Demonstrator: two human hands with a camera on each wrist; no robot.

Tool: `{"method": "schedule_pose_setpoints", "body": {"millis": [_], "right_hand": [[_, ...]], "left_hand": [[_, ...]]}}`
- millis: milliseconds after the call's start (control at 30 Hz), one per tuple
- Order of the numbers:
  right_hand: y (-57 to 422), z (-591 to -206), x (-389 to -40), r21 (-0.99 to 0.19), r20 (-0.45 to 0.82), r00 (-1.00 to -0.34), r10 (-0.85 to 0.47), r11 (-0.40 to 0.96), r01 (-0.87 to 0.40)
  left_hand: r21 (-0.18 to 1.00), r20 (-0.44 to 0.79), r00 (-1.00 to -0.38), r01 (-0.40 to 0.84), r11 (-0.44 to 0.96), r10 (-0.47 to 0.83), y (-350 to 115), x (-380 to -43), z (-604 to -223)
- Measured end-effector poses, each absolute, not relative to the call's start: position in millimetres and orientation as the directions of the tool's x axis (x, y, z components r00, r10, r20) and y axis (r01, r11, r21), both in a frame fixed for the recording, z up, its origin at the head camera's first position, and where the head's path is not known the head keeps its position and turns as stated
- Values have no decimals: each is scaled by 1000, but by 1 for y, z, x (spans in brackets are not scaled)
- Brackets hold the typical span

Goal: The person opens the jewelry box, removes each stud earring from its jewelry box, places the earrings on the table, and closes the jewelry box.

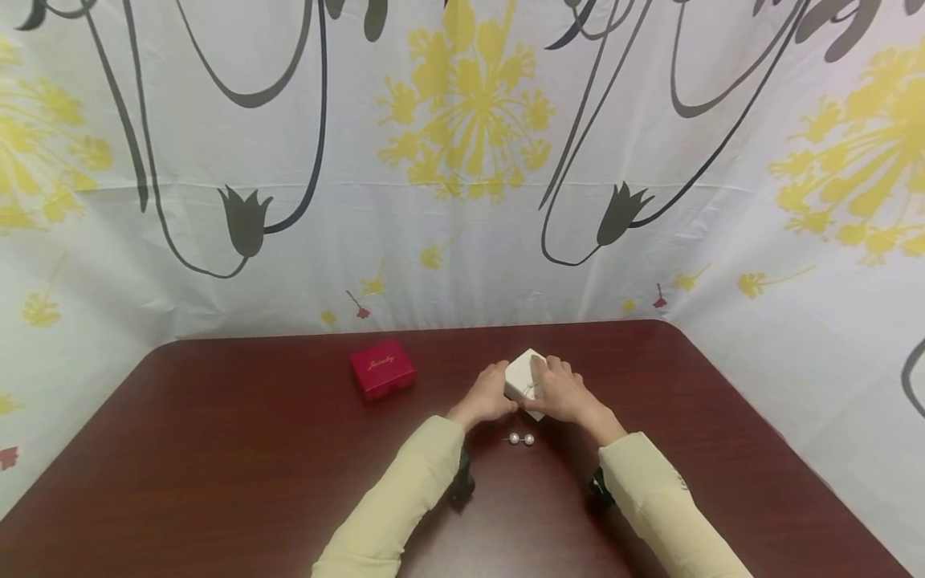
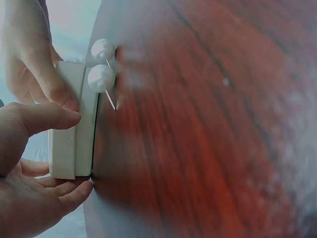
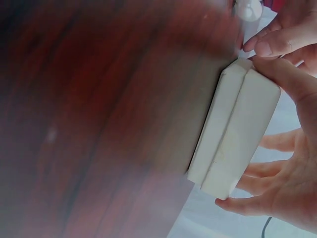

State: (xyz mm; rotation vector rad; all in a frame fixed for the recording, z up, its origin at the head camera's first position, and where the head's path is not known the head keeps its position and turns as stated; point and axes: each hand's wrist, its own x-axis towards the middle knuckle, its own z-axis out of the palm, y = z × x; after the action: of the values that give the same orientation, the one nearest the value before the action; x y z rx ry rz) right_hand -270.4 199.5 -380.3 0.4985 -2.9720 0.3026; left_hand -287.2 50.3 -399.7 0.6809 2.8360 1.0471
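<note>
A small white lidded box point(image 1: 519, 374) sits on the table between both hands. My left hand point(image 1: 488, 396) grips its left side; in the left wrist view the thumb lies along the near face and the fingers reach around the end. From the right, my right hand point(image 1: 568, 395) holds the lid, its thumb at the near edge and its fingers spread across to the far edge in the right wrist view. The lid point(image 3: 245, 136) rests on the base, a seam showing between them. Nearer the body lie two pearl stud earrings point(image 1: 522, 440) with thin metal posts.
A red jewelry box point(image 1: 383, 369) with gold lettering stands farther left on the dark reddish-brown wooden table point(image 1: 238, 449). Behind the table hangs a white curtain point(image 1: 462, 241) printed with grey and yellow flowers.
</note>
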Motion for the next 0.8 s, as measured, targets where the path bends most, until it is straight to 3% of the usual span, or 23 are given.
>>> {"method": "schedule_pose_setpoints", "body": {"millis": [367,800], "right_hand": [[186,-381,-273,-238,118,-926,-358,895,-376],[172,-383,-273,-259,171,-850,-498,810,-527]], "left_hand": [[628,92,-901,383,677,424,39,-288,-399],[626,79,-890,394,673,448,12,-286,-395]]}}
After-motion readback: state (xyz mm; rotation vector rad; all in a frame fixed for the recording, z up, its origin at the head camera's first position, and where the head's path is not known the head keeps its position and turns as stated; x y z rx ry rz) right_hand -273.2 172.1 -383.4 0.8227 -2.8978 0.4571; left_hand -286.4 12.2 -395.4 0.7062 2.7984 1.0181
